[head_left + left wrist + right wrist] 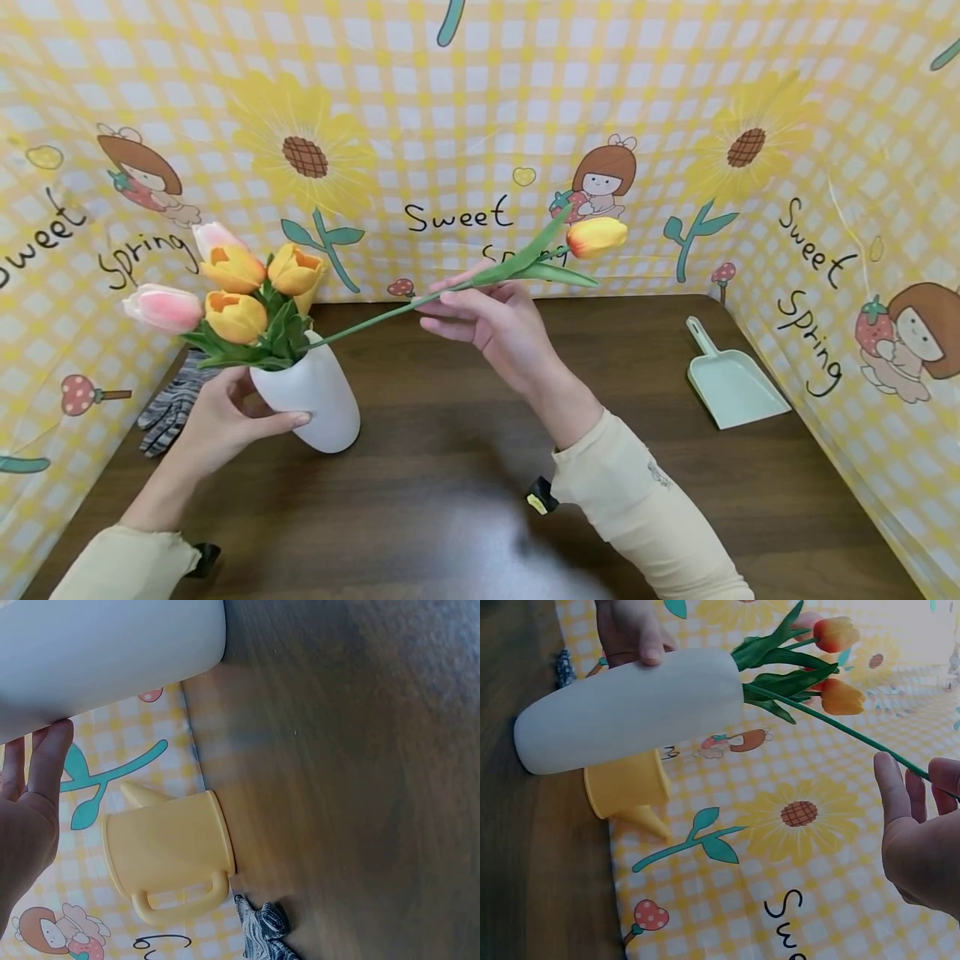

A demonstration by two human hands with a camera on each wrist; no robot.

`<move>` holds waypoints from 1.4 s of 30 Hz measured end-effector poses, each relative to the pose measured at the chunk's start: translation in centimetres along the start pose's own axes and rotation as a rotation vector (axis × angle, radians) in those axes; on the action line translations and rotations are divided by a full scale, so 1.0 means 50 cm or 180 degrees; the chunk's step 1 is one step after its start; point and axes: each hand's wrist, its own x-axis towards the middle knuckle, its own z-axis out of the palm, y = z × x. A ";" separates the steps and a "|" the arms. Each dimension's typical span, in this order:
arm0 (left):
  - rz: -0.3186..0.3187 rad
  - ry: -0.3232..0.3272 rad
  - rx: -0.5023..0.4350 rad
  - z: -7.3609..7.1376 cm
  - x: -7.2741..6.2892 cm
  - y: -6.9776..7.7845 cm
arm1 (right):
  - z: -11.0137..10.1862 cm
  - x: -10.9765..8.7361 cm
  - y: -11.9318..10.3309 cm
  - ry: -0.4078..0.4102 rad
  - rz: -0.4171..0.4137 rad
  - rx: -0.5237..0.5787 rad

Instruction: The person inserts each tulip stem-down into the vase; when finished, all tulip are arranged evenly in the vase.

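A white vase (326, 404) leans to the left on the table, and my left hand (225, 417) grips it near the mouth, thumb across the front. Pink and yellow-orange tulips (236, 317) with green leaves stand bunched in it. My right hand (510, 333) pinches the long green stem of a single yellow-red tulip (596, 237), whose bloom points to the upper right. In the right wrist view the stem's lower end reaches the vase mouth; its tip is hidden there. The left wrist view shows fingertips (56, 739) against the vase wall.
A yellow watering can (169, 844) stands by the cloth backdrop behind the vase. Grey striped gloves (168, 408) lie left of the vase. A pale green dustpan (731, 383) lies at the right of the brown table (450, 500). Checkered cloth walls (450, 125) enclose the table's back and sides.
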 end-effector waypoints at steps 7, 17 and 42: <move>0.0014 -0.0032 -0.0035 0.000 -0.002 -0.001 | 0.010 0.008 0.014 0.0012 0.0006 -0.0032; 0.0019 -0.0035 -0.0152 0.000 -0.004 -0.001 | 0.035 0.024 0.022 0.0088 -0.0191 -0.0100; -0.0110 -0.0066 -0.0075 -0.002 -0.001 0.004 | 0.091 0.078 0.094 -0.0175 0.0322 -0.0529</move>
